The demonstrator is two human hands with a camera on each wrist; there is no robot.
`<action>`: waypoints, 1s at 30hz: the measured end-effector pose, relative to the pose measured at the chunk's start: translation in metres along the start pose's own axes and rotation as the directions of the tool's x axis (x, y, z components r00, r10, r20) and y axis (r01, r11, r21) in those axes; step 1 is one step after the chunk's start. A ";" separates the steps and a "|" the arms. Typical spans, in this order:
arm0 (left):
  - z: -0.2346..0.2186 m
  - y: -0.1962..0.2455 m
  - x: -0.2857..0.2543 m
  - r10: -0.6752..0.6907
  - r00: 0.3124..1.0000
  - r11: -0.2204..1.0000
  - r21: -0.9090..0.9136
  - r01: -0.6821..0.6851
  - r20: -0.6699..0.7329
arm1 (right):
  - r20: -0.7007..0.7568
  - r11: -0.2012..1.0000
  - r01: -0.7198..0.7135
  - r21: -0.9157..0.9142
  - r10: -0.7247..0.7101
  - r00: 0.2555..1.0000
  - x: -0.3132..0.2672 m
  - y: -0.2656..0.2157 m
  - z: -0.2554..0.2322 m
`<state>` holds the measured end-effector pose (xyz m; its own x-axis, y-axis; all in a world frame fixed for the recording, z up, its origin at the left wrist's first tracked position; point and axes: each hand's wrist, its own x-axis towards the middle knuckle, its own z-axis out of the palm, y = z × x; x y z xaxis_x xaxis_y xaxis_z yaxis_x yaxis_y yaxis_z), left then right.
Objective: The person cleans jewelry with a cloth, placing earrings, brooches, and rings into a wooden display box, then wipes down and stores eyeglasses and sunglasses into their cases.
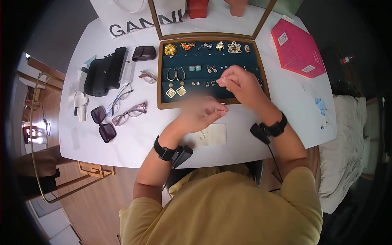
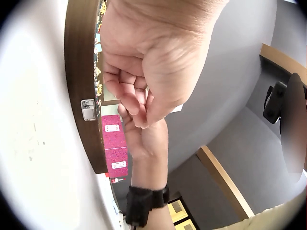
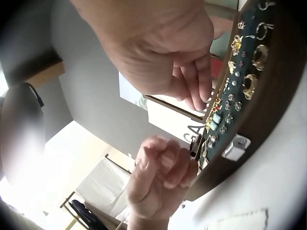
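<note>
My right hand (image 1: 243, 85) hovers above the right part of a wooden jewellery case (image 1: 160, 87), thumb and index fingertips close together. I cannot tell whether a tiny piece sits between them. Over the front edge is my left hand (image 1: 200, 114), blurred in the head view, its fingers curled and no object showing in them. Rows of earrings and brooches line the case's dark green lining; among them are square turquoise earrings (image 1: 195, 68), gold hoops (image 1: 176, 74) and diamond-shaped drop earrings (image 1: 181, 91). Below the left hand, small silvery pieces (image 1: 203, 133) lie on a cream cloth (image 1: 216, 134).
The case's glass lid (image 1: 155, 18) stands raised at the back. Sunglasses (image 1: 104, 124), eyeglasses (image 1: 130, 113), a dark case (image 1: 143, 53) and a black box (image 1: 105, 73) occupy the left. A pink box (image 1: 297, 48) lies to the right; a white paper bag (image 1: 122, 18) stands behind.
</note>
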<state>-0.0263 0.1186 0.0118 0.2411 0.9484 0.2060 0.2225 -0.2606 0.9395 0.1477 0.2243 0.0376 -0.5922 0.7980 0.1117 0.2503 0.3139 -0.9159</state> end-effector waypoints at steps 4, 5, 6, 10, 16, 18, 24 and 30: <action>0.003 -0.002 0.000 0.057 0.998 0.996 -0.063 -0.058 -0.023 | 0.147 0.984 0.133 -0.120 -0.115 0.982 0.059 -0.001 0.006; 0.003 -0.002 0.000 0.059 0.998 0.995 -0.076 -0.061 -0.026 | 0.169 0.955 0.201 -0.216 -0.166 0.971 0.072 -0.002 0.007; 0.002 -0.002 0.000 0.043 0.999 0.996 -0.077 -0.044 -0.019 | 0.185 0.948 0.187 -0.257 -0.142 0.972 0.082 -0.002 0.009; 0.001 -0.002 0.001 0.025 0.999 0.995 -0.093 -0.028 -0.032 | 0.223 0.906 0.167 -0.389 -0.084 0.971 0.115 0.001 0.014; 0.002 -0.001 0.001 0.012 1.000 0.990 -0.143 -0.014 -0.013 | 0.218 0.844 0.156 -0.513 -0.048 0.975 0.131 0.013 0.009; 0.002 -0.001 0.001 0.002 1.000 0.989 -0.151 -0.003 -0.007 | 0.213 0.813 0.208 -0.544 -0.105 0.971 0.135 0.020 0.001; 0.003 -0.003 0.003 0.003 1.000 0.991 -0.131 -0.001 0.012 | 0.167 0.810 0.152 -0.566 -0.067 0.984 0.136 0.026 -0.033; 0.006 -0.006 0.004 0.028 1.000 0.991 -0.130 -0.028 -0.001 | 0.155 0.826 0.026 -0.563 0.075 0.985 0.118 0.032 -0.066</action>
<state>-0.0213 0.1235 0.0051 0.2459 0.9411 0.2322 0.0911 -0.2609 0.9611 0.1362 0.3630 0.0467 -0.6833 0.7299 -0.0182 0.6225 0.5693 -0.5371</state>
